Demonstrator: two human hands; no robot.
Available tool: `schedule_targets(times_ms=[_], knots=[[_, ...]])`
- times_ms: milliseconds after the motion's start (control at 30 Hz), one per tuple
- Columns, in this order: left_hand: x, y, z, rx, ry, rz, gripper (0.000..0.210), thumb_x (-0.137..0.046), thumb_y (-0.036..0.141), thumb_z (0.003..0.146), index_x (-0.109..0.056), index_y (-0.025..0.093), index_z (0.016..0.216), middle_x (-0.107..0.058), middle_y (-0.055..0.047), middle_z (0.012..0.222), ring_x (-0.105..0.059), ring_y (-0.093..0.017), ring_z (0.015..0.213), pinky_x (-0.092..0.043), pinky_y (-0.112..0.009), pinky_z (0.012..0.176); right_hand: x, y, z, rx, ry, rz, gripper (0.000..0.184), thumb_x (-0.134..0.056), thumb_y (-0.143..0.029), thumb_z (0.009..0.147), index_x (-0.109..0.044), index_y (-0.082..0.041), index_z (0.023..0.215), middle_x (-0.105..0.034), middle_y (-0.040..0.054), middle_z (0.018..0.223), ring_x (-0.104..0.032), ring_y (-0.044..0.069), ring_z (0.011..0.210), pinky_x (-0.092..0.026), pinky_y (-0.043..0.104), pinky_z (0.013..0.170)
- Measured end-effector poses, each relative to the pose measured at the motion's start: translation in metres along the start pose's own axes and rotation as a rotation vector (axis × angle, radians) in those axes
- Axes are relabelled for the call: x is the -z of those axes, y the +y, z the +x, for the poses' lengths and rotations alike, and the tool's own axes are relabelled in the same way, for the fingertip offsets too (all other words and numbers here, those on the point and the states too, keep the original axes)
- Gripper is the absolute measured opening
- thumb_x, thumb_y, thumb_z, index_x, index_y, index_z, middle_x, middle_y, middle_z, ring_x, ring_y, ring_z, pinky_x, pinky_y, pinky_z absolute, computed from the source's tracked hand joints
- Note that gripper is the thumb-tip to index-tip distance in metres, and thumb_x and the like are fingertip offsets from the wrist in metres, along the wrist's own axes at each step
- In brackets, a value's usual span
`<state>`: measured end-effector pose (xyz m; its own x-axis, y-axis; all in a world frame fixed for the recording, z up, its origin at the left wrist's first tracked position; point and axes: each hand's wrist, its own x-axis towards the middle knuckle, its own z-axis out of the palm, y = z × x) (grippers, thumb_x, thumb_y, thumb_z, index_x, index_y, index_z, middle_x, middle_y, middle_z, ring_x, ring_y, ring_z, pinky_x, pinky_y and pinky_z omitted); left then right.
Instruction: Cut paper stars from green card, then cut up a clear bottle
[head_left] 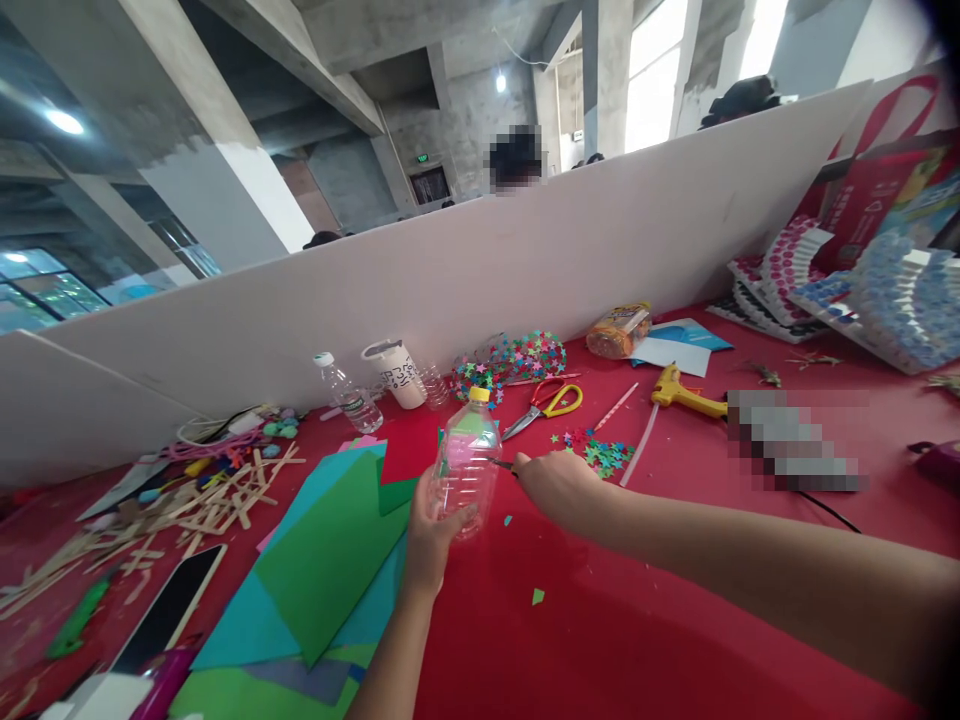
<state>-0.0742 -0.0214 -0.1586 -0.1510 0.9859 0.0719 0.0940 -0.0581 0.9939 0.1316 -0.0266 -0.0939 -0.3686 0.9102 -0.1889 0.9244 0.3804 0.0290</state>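
Observation:
My left hand (437, 525) is wrapped round a clear plastic bottle (470, 470) with a yellow cap, held nearly upright above the red table. My right hand (559, 485) is closed on a thin dark pointed tool (504, 463), whose kind I cannot make out. Its tip reaches the right side of the bottle; whether it pierces the wall I cannot tell. Yellow- and red-handled scissors (544, 405) lie just beyond my right hand. Loose star sequins (600, 452) are scattered beside it. Green paper sheets (330, 560) lie left of the bottle.
A yellow glue gun (686, 392) lies at right, near a pixelated block. At the back stand a water bottle (349, 395) and a white patterned cup (397, 375), by a white partition (450, 260). Wooden sticks (217, 490) and a phone (172, 605) lie at left.

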Motion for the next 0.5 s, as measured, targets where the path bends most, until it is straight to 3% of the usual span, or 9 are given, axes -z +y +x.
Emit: schedule_targets(times_ms=[167,300,400,500], knots=[[0.006,0.002,-0.003,0.035,-0.035,-0.014,0.079,-0.078,0.033,0.062,-0.044,0.025,0.132,-0.049,-0.011,0.137,-0.038,-0.031,0.133,-0.033,-0.048,0.107,0.008,-0.014,-0.009,0.062,0.017,-0.044,0.023,-0.058,-0.028,0.093,-0.059,-0.015,0.113,-0.064,0.0059,0.107,-0.065,0.017,0.083,-0.056,0.033,0.07],[0.008,-0.003,-0.008,-0.001,-0.065,-0.001,0.084,-0.077,0.037,0.063,-0.039,0.025,0.136,-0.047,-0.011,0.139,-0.036,-0.031,0.135,-0.029,-0.048,0.11,0.023,-0.023,-0.017,0.127,0.031,-0.079,0.017,-0.066,-0.014,0.083,-0.066,-0.012,0.1,-0.067,0.0131,0.102,-0.067,0.02,0.08,-0.056,0.03,0.063],[0.009,-0.006,-0.007,-0.004,-0.08,0.017,0.084,-0.076,0.037,0.064,-0.038,0.027,0.138,-0.045,-0.009,0.141,-0.035,-0.029,0.136,-0.029,-0.046,0.111,0.036,-0.018,-0.023,0.179,0.028,-0.091,0.02,-0.067,-0.004,0.075,-0.07,-0.013,0.093,-0.068,0.0173,0.097,-0.068,0.025,0.079,-0.055,0.029,0.059],[0.009,-0.007,-0.005,-0.02,-0.075,-0.004,0.082,-0.076,0.036,0.063,-0.04,0.028,0.136,-0.046,-0.008,0.141,-0.034,-0.029,0.136,-0.029,-0.045,0.111,0.038,-0.007,-0.026,0.209,0.026,-0.097,0.016,-0.065,-0.005,0.08,-0.07,-0.013,0.092,-0.069,0.0123,0.095,-0.068,0.024,0.083,-0.056,0.031,0.063]])
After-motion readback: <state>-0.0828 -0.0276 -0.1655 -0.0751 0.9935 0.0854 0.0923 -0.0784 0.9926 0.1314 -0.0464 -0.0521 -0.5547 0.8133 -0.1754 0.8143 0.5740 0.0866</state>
